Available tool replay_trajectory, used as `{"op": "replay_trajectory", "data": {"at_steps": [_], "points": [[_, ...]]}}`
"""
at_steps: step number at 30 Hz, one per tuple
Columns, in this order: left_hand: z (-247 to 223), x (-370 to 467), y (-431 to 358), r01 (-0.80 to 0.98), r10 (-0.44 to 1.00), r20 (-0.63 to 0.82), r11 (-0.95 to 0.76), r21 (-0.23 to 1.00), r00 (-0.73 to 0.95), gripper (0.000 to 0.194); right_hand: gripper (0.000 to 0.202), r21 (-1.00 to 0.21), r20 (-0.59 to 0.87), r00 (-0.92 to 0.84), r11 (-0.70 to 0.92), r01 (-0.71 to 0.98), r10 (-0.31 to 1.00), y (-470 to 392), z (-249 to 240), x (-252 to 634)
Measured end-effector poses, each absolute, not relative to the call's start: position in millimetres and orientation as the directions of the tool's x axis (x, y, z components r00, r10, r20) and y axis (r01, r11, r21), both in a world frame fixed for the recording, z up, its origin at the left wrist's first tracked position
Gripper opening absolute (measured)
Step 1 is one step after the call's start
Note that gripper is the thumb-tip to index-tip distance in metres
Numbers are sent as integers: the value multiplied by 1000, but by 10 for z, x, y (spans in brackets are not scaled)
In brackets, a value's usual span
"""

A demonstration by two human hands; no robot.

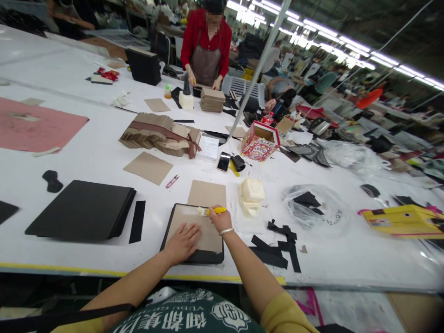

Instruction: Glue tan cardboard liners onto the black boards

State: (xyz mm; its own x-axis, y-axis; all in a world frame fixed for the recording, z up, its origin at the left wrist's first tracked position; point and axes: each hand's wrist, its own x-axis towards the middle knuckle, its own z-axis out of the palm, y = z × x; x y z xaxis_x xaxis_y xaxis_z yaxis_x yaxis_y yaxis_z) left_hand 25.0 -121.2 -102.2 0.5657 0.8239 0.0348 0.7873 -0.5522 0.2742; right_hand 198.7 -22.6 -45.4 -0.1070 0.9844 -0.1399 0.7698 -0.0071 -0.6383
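My right hand (220,220) is closed around the yellow handle of a brush (217,211). Its pale bristles touch the upper part of a beige cardboard sheet (204,232), where a whitish wet streak shows. My left hand (183,241) lies flat on that same sheet with the fingers spread. Under the cardboard is a black panel or stack of panels (208,257), whose dark border shows around it. Just beyond lies another beige cardboard piece (208,192). To the right of the brush stands a cream-coloured plastic container (250,196), its contents hard to make out.
On the left lie a stack of black panels (83,210) and a black strip (138,222). Black scraps (274,249) are at the right. Farther back are pink snips (172,181), a phone (224,161), bundled cardboard (156,134) and a red box (259,142). A co-worker (207,46) stands across the table.
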Motion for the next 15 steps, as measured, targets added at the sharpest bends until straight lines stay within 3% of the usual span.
{"op": "replay_trajectory", "data": {"at_steps": [4, 7, 12, 15], "points": [[-1019, 248, -1214, 793, 824, 9, -547, 269, 566, 50, 21, -711, -202, 29, -167, 684, 979, -257, -348, 2514], [-1026, 245, -1213, 790, 818, 16, -561, 247, 575, 51, 20, -736, -214, 12, -169, 656, 977, -257, -183, 2594], [-1057, 235, -1209, 783, 809, 43, -579, 227, 586, 51, 21, -892, -62, -226, 47, 449, 972, -210, -109, 1952], [-1064, 228, -1206, 780, 807, 55, -584, 225, 589, 51, 16, -914, -11, -313, 117, 387, 950, -179, -263, 1496]]}}
